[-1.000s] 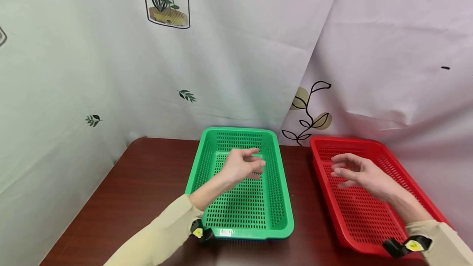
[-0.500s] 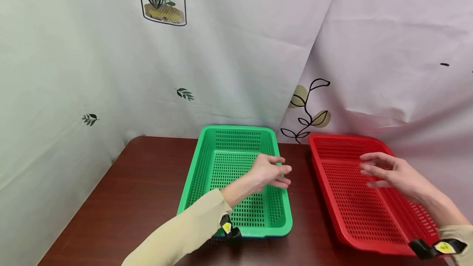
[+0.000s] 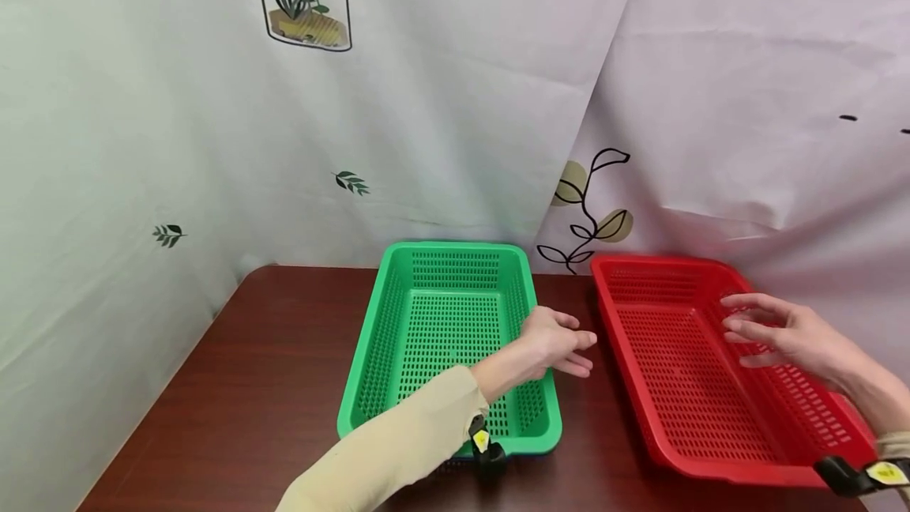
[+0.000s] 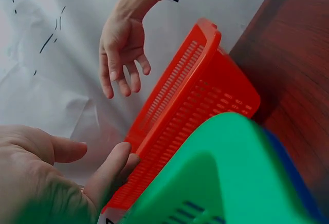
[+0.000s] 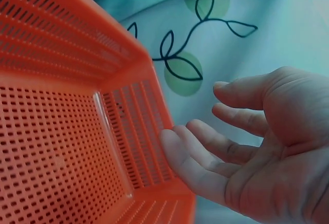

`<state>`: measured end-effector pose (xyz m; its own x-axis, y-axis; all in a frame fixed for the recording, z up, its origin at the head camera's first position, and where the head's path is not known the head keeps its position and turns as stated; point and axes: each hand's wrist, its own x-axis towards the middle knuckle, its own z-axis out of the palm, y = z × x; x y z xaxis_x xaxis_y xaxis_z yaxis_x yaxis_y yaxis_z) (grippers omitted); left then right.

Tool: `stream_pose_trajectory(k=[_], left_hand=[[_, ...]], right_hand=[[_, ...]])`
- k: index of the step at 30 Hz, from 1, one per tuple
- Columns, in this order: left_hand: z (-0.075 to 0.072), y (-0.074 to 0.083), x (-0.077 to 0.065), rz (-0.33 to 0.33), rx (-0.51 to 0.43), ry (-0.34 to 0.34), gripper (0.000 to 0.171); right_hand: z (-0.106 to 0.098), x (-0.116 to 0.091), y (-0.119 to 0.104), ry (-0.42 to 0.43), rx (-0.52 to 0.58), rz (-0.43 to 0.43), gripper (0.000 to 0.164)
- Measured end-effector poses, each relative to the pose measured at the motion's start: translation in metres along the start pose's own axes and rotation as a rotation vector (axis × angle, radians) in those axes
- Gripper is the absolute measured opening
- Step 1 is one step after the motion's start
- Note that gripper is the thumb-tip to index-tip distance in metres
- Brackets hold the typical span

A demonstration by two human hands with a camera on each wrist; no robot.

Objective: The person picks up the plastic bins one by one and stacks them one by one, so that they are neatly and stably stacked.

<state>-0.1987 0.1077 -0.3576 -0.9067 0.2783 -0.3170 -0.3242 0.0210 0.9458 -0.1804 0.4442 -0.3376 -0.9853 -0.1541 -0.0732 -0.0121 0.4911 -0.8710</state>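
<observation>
My left hand (image 3: 558, 342) hangs over the right rim of the green basket (image 3: 449, 446), fingers loosely bent and holding nothing. In the left wrist view its thumb and fingers are apart, with the green rim close by. Above the right side of the red basket (image 3: 675, 374) is my right hand (image 3: 799, 336), its fingers relaxed and spread around air. The right wrist view shows this palm beside the red wall, with nothing in its grasp. Both baskets are slotted plastic, and no items show inside either one.
Both baskets stand on a dark red-brown wooden table (image 3: 235, 385). A blue edge (image 4: 295, 175) shows under the green rim. Behind the table hangs a pale cloth (image 3: 441, 117) with printed plants, and it continues along the left side.
Both hands have moved to the right, the left one from over the middle of the green basket to its right rim. The baskets stay in place while the head view shifts slightly.
</observation>
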Motion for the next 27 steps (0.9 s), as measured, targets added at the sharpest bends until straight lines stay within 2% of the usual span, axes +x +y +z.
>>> stream_pose_trajectory(k=[6, 13, 16, 17, 21, 24, 27], left_hand=[[0.014, -0.008, 0.003, -0.018, -0.008, 0.035, 0.022], [0.027, -0.015, 0.002, -0.033, -0.009, 0.045, 0.020], [0.031, -0.018, 0.002, -0.043, -0.013, 0.039, 0.021], [0.033, -0.019, 0.001, -0.046, -0.014, 0.039, 0.021], [0.038, -0.023, 0.001, -0.050, -0.035, 0.046, 0.021], [0.041, -0.024, 0.001, -0.050, -0.038, 0.052, 0.022], [0.044, -0.025, 0.001, -0.049, -0.041, 0.058, 0.022]], right_hand=[[-0.010, -0.003, 0.012, 0.048, -0.022, 0.066, 0.025], [-0.025, -0.008, 0.027, 0.041, 0.009, 0.101, 0.032], [-0.029, -0.009, 0.029, 0.069, -0.059, 0.119, 0.019], [-0.030, -0.009, 0.029, 0.080, -0.097, 0.129, 0.021], [-0.033, -0.010, 0.028, 0.109, -0.233, 0.175, 0.061], [-0.037, -0.012, 0.028, 0.118, -0.250, 0.210, 0.069], [-0.042, -0.013, 0.032, 0.124, -0.233, 0.233, 0.070]])
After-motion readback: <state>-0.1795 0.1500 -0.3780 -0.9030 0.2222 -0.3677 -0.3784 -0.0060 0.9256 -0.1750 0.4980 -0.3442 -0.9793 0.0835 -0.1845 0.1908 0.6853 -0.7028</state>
